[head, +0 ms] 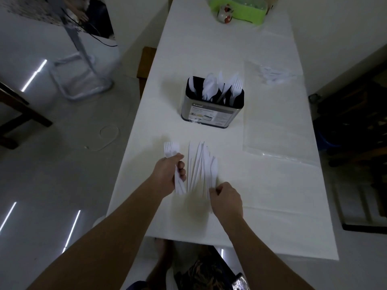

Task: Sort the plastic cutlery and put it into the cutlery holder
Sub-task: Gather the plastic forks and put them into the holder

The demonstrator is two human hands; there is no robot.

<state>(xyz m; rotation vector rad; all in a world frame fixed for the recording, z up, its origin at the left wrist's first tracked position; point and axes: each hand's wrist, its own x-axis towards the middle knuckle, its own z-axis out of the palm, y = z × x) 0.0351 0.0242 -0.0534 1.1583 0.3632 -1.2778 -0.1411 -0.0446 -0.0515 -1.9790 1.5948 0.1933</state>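
Centrally, left hand (169, 174) grips forks (171, 149); right hand (227, 200) pinches knives (201, 164) near table (272, 206) edge

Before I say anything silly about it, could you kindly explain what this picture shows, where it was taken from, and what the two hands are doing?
There is no machine here: a person wears a camera on the head, so you look down along both bare arms at a long white table. The left hand grips a bundle of white plastic forks, tines pointing away. The right hand is curled at the near ends of a fanned pile of white plastic knives lying on the table. Farther off stands the cutlery holder, a metal box already holding some spoons, forks and knives. To its right lie a clear plastic bag and a few more loose white pieces.
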